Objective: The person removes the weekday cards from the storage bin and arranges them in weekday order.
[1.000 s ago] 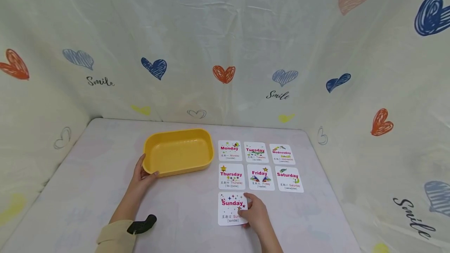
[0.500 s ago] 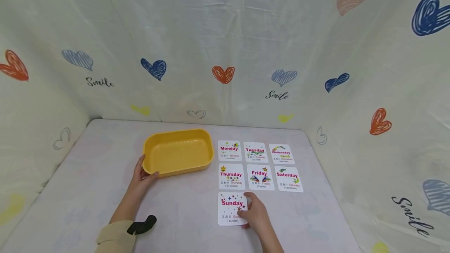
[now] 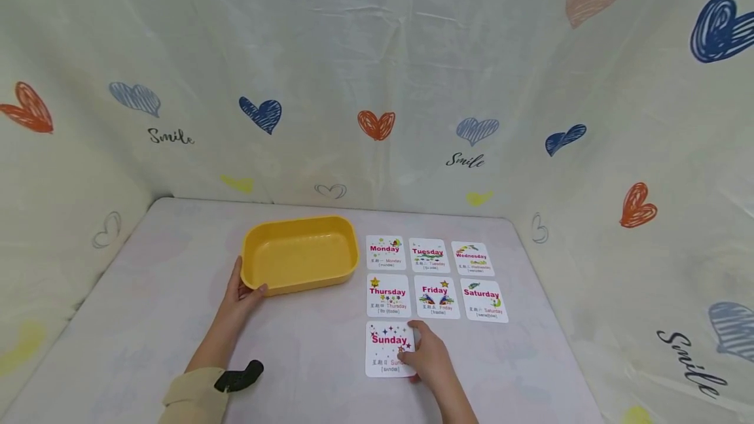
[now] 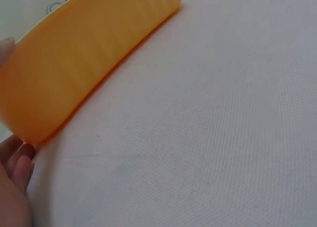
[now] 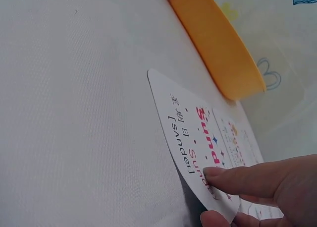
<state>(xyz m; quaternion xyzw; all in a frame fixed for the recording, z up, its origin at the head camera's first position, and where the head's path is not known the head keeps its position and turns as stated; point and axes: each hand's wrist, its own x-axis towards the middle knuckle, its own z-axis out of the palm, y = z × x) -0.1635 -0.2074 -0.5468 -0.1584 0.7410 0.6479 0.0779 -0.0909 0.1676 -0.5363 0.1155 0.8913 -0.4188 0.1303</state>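
Note:
A yellow rectangular tray (image 3: pixel 300 257) stands at the left middle of the table, with nothing in it. My left hand (image 3: pixel 238 309) grips its near left corner, the thumb at the front wall and the fingers round the left side. With my right hand (image 3: pixel 432 358) I pinch the right edge of the Sunday card (image 3: pixel 384 351), thumb on its printed face. In the right wrist view this card (image 5: pixel 173 115) is tilted, its thumb-side edge raised with a shadow beneath. The other fingers are partly hidden behind it.
Behind the Sunday card lie two rows of cards: Monday (image 3: pixel 385 253), Tuesday (image 3: pixel 429 256) and Wednesday (image 3: pixel 473 259), then Thursday (image 3: pixel 389 296), Friday (image 3: pixel 436 298) and Saturday (image 3: pixel 484 301). A heart-printed curtain (image 3: pixel 330 156) surrounds the white table (image 3: pixel 318 358) at the back and sides.

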